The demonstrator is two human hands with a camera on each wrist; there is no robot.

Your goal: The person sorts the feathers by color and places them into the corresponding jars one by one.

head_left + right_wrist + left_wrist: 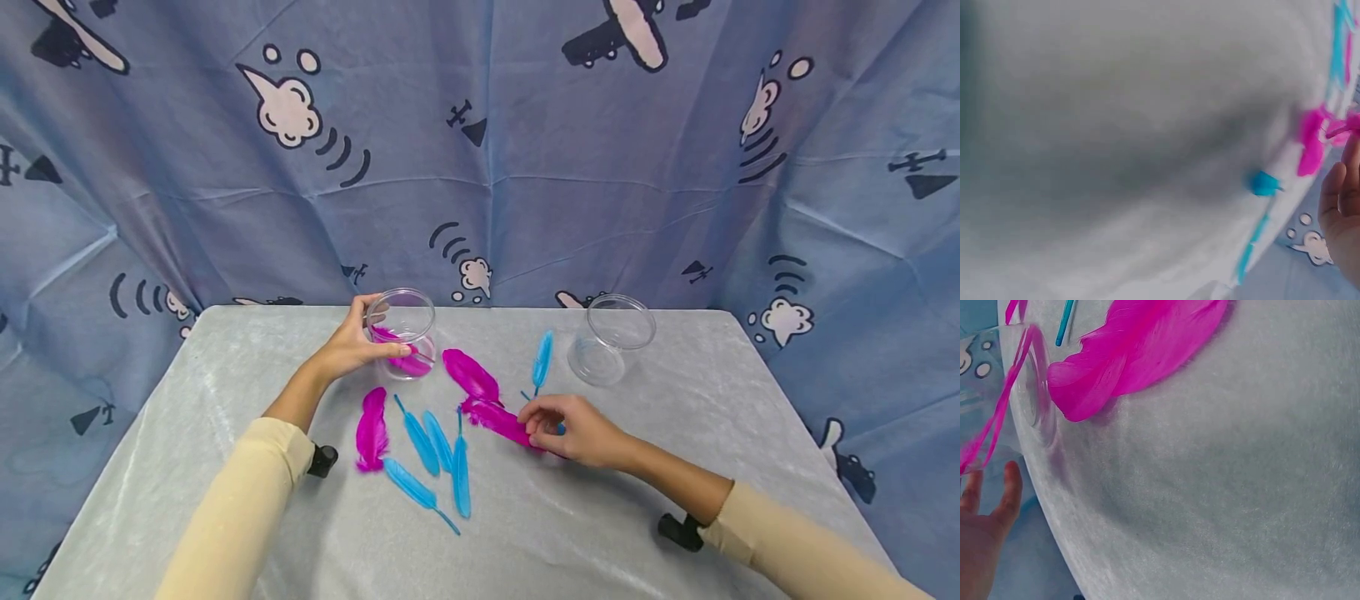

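The pale grey tabletop [570,537] shows a mottled sheen and rounded far corners. Behind its far edge and along its left and right sides hangs a creased blue-violet curtain [420,108], printed with cream clouds [291,115], black curved lines [345,154] and cream-and-black airplanes [637,32].

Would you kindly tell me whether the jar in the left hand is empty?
Not empty: the head view shows at least one pink feather inside the clear jar, through its wall.

2 arms [240,500] extend forward, left grip [352,346] curved wide, right grip [581,429] pinching.
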